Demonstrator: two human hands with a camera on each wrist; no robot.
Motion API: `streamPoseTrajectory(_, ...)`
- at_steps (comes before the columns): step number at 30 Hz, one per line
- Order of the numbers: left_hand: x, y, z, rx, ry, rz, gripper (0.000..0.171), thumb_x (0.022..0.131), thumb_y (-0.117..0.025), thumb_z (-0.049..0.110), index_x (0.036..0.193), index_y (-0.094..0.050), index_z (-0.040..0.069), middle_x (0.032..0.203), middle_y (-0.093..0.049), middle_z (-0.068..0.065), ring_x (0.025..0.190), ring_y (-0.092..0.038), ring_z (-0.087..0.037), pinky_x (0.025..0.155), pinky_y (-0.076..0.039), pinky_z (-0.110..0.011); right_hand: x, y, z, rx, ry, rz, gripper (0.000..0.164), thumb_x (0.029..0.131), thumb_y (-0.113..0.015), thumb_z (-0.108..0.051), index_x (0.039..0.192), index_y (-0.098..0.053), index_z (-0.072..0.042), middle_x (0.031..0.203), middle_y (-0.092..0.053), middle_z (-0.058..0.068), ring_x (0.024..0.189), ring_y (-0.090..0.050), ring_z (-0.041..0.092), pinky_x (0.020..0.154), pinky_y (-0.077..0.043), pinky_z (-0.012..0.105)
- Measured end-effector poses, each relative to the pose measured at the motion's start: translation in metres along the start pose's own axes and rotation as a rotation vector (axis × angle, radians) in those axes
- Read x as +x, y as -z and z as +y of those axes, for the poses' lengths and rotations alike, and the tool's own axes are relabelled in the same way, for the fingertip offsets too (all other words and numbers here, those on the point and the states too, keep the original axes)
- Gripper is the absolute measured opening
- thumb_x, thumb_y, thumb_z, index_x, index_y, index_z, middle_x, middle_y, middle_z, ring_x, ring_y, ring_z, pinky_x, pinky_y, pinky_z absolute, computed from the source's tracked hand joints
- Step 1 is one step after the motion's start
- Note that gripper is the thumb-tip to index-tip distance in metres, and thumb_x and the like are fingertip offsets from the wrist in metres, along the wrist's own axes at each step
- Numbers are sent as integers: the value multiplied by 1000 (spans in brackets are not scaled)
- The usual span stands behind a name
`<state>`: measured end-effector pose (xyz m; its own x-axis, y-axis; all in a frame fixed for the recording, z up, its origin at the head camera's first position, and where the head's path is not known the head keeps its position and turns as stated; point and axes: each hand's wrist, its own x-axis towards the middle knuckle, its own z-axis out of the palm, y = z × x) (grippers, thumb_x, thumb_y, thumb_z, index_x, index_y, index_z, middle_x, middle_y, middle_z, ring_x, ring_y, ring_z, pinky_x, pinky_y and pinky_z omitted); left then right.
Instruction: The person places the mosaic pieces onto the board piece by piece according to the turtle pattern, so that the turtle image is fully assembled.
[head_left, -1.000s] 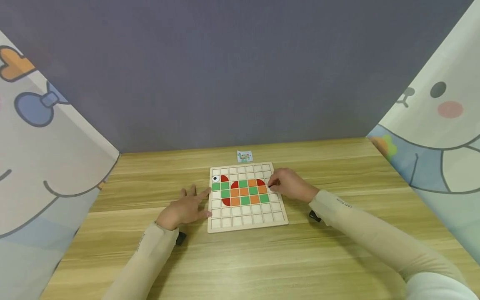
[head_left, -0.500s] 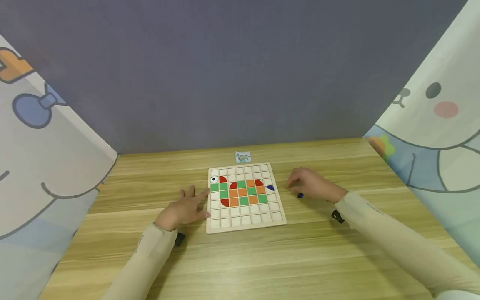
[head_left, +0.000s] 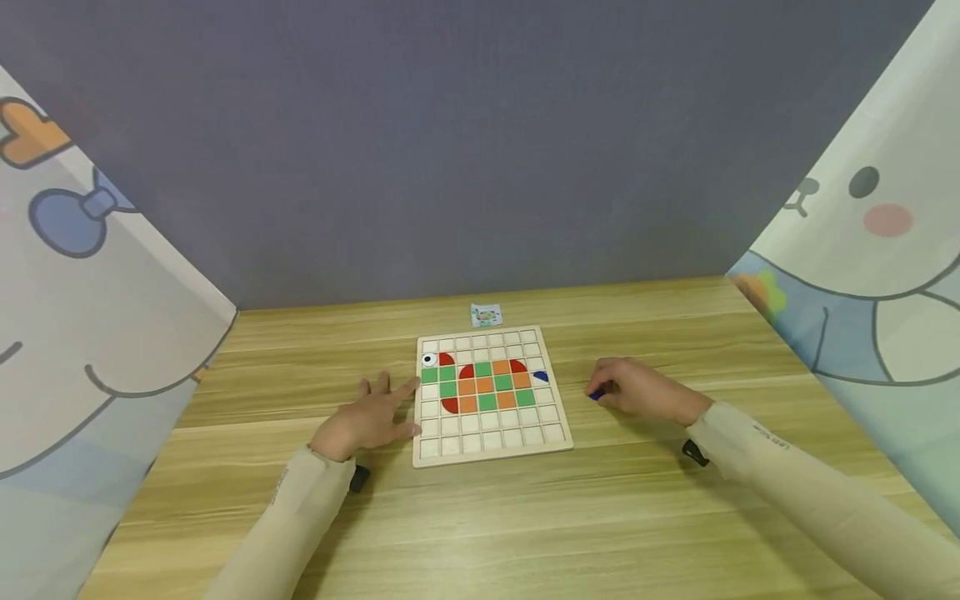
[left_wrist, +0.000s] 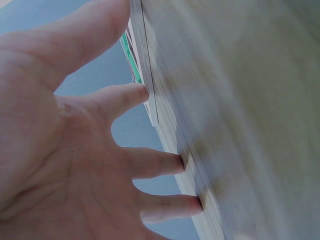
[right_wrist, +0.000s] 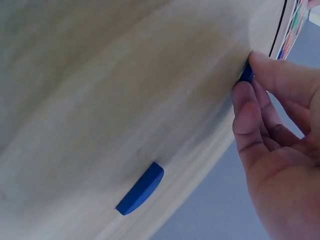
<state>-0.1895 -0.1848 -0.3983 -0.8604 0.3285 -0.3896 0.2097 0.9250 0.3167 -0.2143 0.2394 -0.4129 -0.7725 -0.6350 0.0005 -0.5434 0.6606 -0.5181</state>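
On the table lies a square wooden grid board (head_left: 491,442) bearing green, orange and red tiles, a white eye tile (head_left: 428,359) at its upper left and a blue tile (head_left: 541,377) near its right edge. My left hand (head_left: 365,423) rests with spread, nearly straight fingers against the board's left edge. To the right of the board, my right hand (head_left: 633,389) pinches a small blue piece (right_wrist: 246,73) between thumb and fingertips, close to the tabletop. Another blue piece (right_wrist: 141,189), with a curved side, lies on the table in the right wrist view; the hand hides it from the head view.
A small picture card (head_left: 486,315) lies just behind the board. The wood-grain table (head_left: 480,533) meets a grey wall (head_left: 480,150) at the back. Cartoon-printed panels (head_left: 847,208) stand at both sides.
My right hand has left the board and moved right, uncovering the blue tile there. It now pinches a blue piece from the table. The left hand stays at the board's edge.
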Motion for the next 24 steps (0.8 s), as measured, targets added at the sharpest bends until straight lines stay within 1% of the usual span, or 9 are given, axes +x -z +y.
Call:
streamPoseTrajectory(3, 0, 0, 0, 4, -6, 6, 80, 89, -62, 45, 152, -20, 22, 149, -5, -35, 129, -6, -62, 82, -25, -79, 1, 0, 0, 0, 5, 13, 18, 82, -71, 1, 98, -72, -8, 92, -63, -3, 81, -60, 10, 68, -51, 27)
streamPoseTrajectory(6, 0, 0, 0, 12, -11, 9, 80, 89, -62, 46, 152, -21, 21, 149, -5, -35, 129, -6, -62, 81, -25, -79, 1, 0, 1, -13, -8, 39, 16, 84, -68, 1, 97, -73, -7, 93, -67, -1, 82, -62, 11, 68, -51, 27)
streamPoseTrajectory(10, 0, 0, 1, 17, -12, 4, 79, 89, -61, 46, 152, -20, 21, 149, -5, -35, 129, -7, -62, 81, -25, -79, 3, 0, 1, -33, -60, 69, 15, 85, -68, 0, 96, -74, -8, 92, -67, -2, 82, -62, 12, 68, -51, 28)
streamPoseTrajectory(13, -1, 2, 1, 19, -11, 3, 79, 89, -61, 46, 152, -21, 21, 149, -6, -35, 129, -7, -62, 81, -25, -79, 3, 1, 1, -39, -73, 100, 13, 83, -71, -1, 93, -74, -9, 88, -64, -4, 79, -60, 11, 67, -50, 28)
streamPoseTrajectory(17, -1, 3, 1, 17, -11, 5, 79, 89, -61, 47, 152, -21, 21, 149, -6, -35, 129, -7, -62, 81, -26, -79, 3, -1, 2, -63, -61, 129, 14, 79, -75, -1, 87, -73, -12, 84, -63, -7, 75, -59, 9, 66, -50, 29)
streamPoseTrajectory(21, -1, 1, 1, 13, -12, 5, 80, 89, -61, 48, 152, -20, 22, 149, -5, -35, 129, -6, -62, 80, -27, -78, 5, -5, 0, -86, -69, 130, 13, 79, -75, -1, 85, -73, -13, 83, -64, -8, 74, -59, 8, 65, -50, 28)
streamPoseTrajectory(24, -1, 0, 0, 11, -12, 6, 80, 89, -61, 48, 152, -20, 23, 149, -5, -34, 129, -6, -61, 81, -26, -78, 8, -7, -7, -76, -69, 136, 13, 79, -73, -1, 85, -74, -12, 81, -63, -8, 71, -57, 7, 63, -49, 26)
